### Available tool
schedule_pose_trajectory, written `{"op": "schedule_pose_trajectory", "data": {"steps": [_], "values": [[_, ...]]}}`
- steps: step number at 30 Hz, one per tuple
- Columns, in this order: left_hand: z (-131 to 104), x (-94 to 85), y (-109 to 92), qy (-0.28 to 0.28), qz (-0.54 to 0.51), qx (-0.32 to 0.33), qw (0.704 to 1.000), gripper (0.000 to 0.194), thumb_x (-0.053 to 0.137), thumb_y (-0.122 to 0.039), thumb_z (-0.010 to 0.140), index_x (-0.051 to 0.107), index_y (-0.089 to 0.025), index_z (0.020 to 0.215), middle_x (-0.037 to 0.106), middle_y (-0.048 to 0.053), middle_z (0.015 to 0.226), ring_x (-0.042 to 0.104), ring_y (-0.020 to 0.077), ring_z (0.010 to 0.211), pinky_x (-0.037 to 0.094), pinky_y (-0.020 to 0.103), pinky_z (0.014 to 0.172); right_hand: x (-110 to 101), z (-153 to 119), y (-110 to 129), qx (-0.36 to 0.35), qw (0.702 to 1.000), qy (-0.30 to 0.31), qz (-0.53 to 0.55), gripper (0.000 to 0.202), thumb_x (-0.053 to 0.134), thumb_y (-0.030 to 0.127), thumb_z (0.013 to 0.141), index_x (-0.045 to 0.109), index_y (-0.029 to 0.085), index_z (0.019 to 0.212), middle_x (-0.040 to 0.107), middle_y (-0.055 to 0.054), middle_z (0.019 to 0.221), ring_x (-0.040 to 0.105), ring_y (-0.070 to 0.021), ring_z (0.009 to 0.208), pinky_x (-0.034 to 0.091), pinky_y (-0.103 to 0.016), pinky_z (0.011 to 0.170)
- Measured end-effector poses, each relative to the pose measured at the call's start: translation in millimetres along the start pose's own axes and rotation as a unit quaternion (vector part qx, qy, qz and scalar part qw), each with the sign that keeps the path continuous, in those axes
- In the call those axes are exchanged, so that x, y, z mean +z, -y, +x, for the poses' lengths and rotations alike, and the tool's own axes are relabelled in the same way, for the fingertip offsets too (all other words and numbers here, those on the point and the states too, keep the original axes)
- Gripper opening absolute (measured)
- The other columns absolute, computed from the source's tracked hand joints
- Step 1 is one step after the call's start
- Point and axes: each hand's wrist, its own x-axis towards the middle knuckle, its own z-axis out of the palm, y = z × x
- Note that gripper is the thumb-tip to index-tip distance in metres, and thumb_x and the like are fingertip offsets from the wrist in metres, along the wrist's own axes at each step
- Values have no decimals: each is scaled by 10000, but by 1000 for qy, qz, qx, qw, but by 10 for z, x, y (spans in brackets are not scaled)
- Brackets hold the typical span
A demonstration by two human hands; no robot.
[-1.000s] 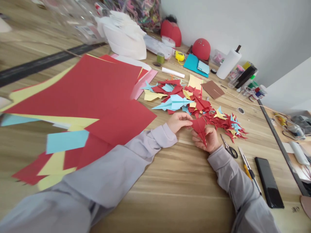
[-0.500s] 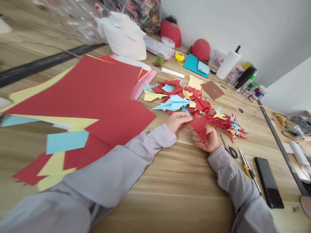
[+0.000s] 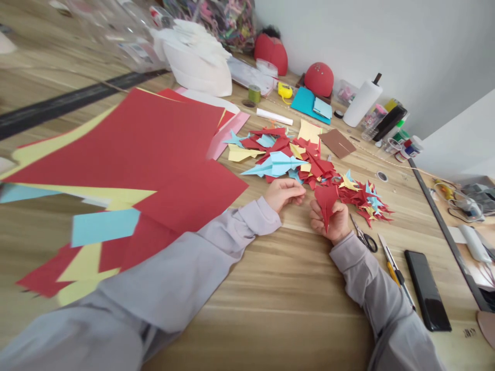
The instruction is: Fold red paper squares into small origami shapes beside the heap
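Note:
A folded red paper plane (image 3: 327, 201) is pinched in my right hand (image 3: 335, 222), its point toward me and its broad end away. To the left, a small gap from the plane, my left hand (image 3: 285, 194) has thumb and fingertips pressed together with nothing visible in them. Just beyond both hands lies a heap of folded red, blue and yellow paper planes (image 3: 315, 167). On top of its left part rests a larger light blue paper plane (image 3: 275, 164). Smaller star-like folded pieces (image 3: 371, 201) are piled at its right end.
Large red sheets (image 3: 116, 139) with yellow and blue paper spread across the left. Right of my right hand lie scissors (image 3: 365, 236), a utility knife (image 3: 396, 268) and a black phone (image 3: 427, 291). A tape measure (image 3: 285, 90), a white roll (image 3: 362, 103) and jars (image 3: 410, 148) stand along the back.
My left fingers have come away from the red paper plane. My right hand has moved slightly right with the plane, which is tilted more upright in view.

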Motion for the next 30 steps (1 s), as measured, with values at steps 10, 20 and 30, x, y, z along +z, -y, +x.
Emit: {"op": "schedule_pose_trajectory", "data": {"steps": [10,20,30], "values": [[-12,-2,26,1,75,56,996,243,795,-280,510,658,-126,638,599,-10,513,523,93,454,413,239,484,43,8,-13,-44,998,-29,23,107,518,167,586,478,168,685,351,55,554,213,-64,446,251,-169,380],[-28,35,58,24,125,135,983,331,815,-297,520,738,-122,790,640,37,699,554,112,565,453,243,495,149,48,-117,-164,980,-91,-66,140,632,75,662,548,184,691,459,74,553,359,-52,468,322,-173,444],[-7,-8,125,5,164,137,977,336,813,-303,527,720,-93,772,642,40,652,562,112,504,460,253,486,144,70,-145,-190,968,-118,-117,89,698,178,668,609,184,657,510,57,530,394,-58,458,348,-193,435]]}}
